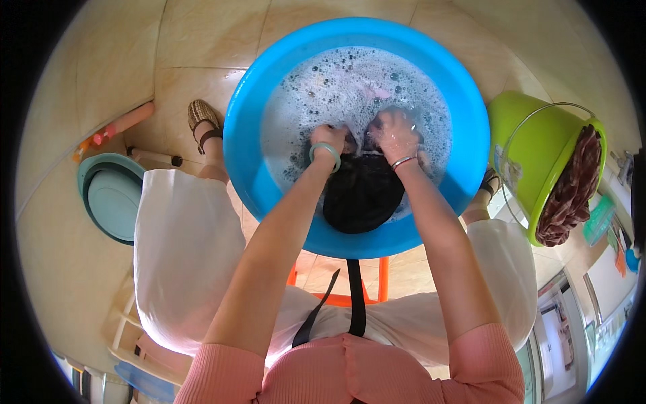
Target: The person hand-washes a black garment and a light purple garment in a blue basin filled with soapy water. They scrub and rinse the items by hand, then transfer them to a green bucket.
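A large blue basin (471, 128) holds sudsy water (316, 87) with foam and bubbles over its surface. Bunched in the water toward the near side lies a wet black cloth (363, 195), its exact kind not clear. My left hand (330, 140), below a pale green bangle, is closed around part of this cloth. To its right my right hand (396, 138), with a silver bracelet at the wrist, also grips dark cloth at the waterline. Foam and water partly cover the fingers of both hands. A small pinkish patch (377, 92) shows in the suds beyond them.
At the right stands a lime green bucket (518, 141) with a wire handle and brown cloth (570, 188) at its mouth. A teal basin (111, 202) is at the left. An orange stool frame (383, 279) shows under the blue basin, above the tiled floor (202, 40).
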Motion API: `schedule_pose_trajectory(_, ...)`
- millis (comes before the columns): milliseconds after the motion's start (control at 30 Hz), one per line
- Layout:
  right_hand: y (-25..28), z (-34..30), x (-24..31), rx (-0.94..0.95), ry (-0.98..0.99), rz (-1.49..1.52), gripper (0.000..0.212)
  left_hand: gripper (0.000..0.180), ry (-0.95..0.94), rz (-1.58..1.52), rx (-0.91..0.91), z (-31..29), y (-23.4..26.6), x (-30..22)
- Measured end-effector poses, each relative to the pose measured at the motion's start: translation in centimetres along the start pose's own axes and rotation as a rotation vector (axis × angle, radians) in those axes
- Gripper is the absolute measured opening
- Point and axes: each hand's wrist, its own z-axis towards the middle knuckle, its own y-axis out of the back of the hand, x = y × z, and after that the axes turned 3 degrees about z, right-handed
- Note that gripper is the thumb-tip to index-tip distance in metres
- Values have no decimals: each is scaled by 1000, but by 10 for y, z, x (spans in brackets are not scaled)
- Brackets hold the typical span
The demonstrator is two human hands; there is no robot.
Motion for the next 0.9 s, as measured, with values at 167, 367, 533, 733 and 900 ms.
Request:
schedule_pose_trajectory(167,-3,2,45,-367,-160,367,23,34,-15,-913,234,21,-11,40)
schedule_pose_trajectory(367,103,-108,118,-66,398,586,19,45,-199,-1122,782,-35,30,8)
schedule_pose_trajectory(533,127,-118,137,-191,500,508,21,32,-18,-1505,1124,-66,3,8)
schedule_pose_trajectory(733,106,-80,117,-463,400,658,19,33,-239,-1807,670,-111,-14,2)
schedule_pose_trajectory(900,46,-26,24,-177,-16,328,18,33,106,-1364,298,-109,-11,-15)
